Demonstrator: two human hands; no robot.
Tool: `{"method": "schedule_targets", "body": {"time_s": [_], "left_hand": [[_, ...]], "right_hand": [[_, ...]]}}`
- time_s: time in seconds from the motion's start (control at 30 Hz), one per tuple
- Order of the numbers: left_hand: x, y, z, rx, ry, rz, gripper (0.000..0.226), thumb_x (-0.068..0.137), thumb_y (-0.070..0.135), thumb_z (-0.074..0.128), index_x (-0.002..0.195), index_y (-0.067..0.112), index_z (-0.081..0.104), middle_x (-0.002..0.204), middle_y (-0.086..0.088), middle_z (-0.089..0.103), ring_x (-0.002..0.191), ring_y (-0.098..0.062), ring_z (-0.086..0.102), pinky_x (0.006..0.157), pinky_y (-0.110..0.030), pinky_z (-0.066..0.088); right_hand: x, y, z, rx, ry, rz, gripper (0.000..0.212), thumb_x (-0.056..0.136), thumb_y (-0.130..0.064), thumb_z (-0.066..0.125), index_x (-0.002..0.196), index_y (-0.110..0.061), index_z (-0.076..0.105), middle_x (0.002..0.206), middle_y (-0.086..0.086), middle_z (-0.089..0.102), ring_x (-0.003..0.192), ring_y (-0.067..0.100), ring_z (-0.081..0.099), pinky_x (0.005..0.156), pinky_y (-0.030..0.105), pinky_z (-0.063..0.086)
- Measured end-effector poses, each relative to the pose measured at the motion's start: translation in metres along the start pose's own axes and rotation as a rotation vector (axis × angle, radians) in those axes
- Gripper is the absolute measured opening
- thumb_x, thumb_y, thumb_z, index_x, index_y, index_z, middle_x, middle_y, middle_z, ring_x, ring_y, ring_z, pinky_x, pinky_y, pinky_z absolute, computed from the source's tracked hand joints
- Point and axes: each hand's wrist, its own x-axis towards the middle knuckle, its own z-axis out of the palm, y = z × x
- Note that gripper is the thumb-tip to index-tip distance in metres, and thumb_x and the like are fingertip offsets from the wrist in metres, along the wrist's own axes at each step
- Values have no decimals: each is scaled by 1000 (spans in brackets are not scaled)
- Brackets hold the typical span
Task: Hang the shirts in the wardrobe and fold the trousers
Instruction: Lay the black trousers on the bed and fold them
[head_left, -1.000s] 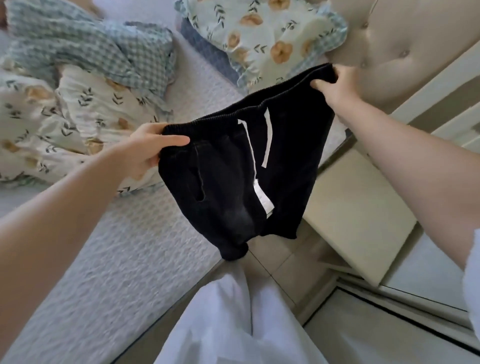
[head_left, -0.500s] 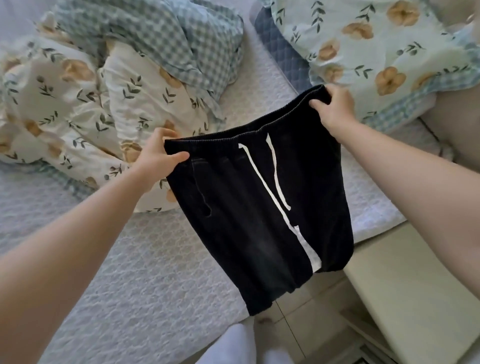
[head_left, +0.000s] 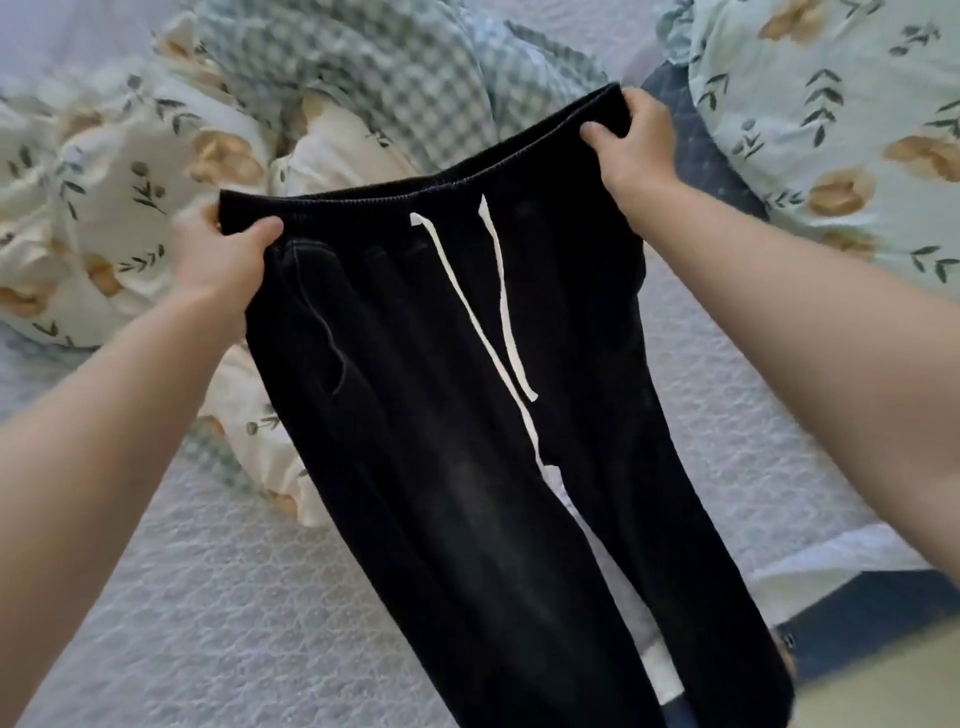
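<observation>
Black trousers (head_left: 415, 415) with a white drawstring hang spread out above the bed, waistband at the top and both legs running down out of the frame's bottom edge. My left hand (head_left: 218, 254) grips the left end of the waistband, thumb over the front. My right hand (head_left: 634, 140) grips the right end, held higher and further away. The trousers' front faces me.
Under the trousers lies the bed's pale quilted cover (head_left: 182, 597). A crumpled floral and checked duvet (head_left: 156, 171) fills the upper left. A floral pillow (head_left: 831, 130) lies at the upper right. The bed's dark edge (head_left: 857, 623) shows at the lower right.
The trousers have moved left from beside the bed to over it, and the legs have dropped out longer. Both hands keep their hold on the waistband.
</observation>
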Motion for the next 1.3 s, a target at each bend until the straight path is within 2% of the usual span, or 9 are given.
{"method": "schedule_targets", "body": {"time_s": [0.23, 0.33, 0.43, 0.5, 0.6, 0.8, 1.07, 1.17, 1.3], "left_hand": [[61, -74, 29, 199, 28, 49, 24, 98, 26, 58, 118, 13, 55, 108, 1, 62, 101, -21, 59, 86, -34, 46], [73, -84, 25, 280, 67, 229, 30, 97, 30, 56, 120, 11, 54, 115, -3, 63, 106, -22, 59, 96, -39, 47], [84, -69, 17, 238, 117, 367, 24, 97, 25, 57, 114, 9, 56, 103, 2, 61, 95, -13, 57, 86, -24, 44], [97, -48, 12, 251, 165, 418, 25, 95, 25, 58, 115, 9, 57, 102, 5, 59, 93, -9, 54, 82, -18, 40], [126, -36, 13, 265, 150, 338, 30, 94, 28, 61, 119, 12, 59, 107, 5, 60, 98, -11, 57, 87, -22, 42], [139, -89, 36, 346, 89, 156, 56, 93, 43, 62, 137, 10, 49, 134, -9, 58, 124, -27, 53, 103, -34, 41], [94, -83, 15, 10, 44, -65, 61, 77, 52, 72, 126, 19, 56, 116, 2, 65, 101, -15, 64, 90, -34, 54], [45, -96, 8, -77, 114, -44, 58, 78, 44, 75, 127, 19, 57, 116, 7, 66, 104, -10, 64, 96, -33, 53], [-25, -119, 16, -66, 232, -51, 51, 94, 35, 61, 140, 19, 48, 131, 9, 57, 116, -6, 55, 98, -21, 44]], "right_hand": [[26, 52, 88, -84, -36, 42, 27, 94, -25, 60, 115, -8, 58, 114, 5, 63, 107, 17, 58, 92, 28, 46], [32, 59, 99, -19, -5, 16, 36, 97, -24, 55, 128, -8, 51, 117, -6, 53, 111, 7, 49, 97, 15, 36], [50, 49, 102, 73, 60, -36, 51, 94, -30, 57, 137, -3, 46, 128, -1, 54, 123, 11, 49, 105, 15, 34], [61, 34, 104, 76, 70, -55, 43, 96, -27, 56, 133, -6, 49, 122, -3, 53, 116, 7, 49, 97, 5, 35], [84, 28, 115, 56, 45, -86, 26, 92, -28, 59, 115, -16, 56, 108, -5, 57, 102, 7, 55, 89, 12, 44], [94, 56, 138, -91, -50, 36, 51, 90, -48, 59, 124, -10, 54, 119, 4, 62, 108, 17, 59, 88, 24, 44], [45, 82, 83, 336, -222, 188, 54, 76, -58, 69, 105, -13, 63, 106, 7, 71, 95, 19, 70, 82, 39, 59], [-2, 109, 63, 363, -381, 344, 47, 88, -59, 58, 112, -19, 62, 100, -6, 71, 87, 11, 69, 71, 33, 54], [-63, 157, 45, 286, -656, 557, 73, 76, -83, 41, 111, -23, 64, 110, -2, 68, 99, 19, 66, 79, 37, 52]]}}
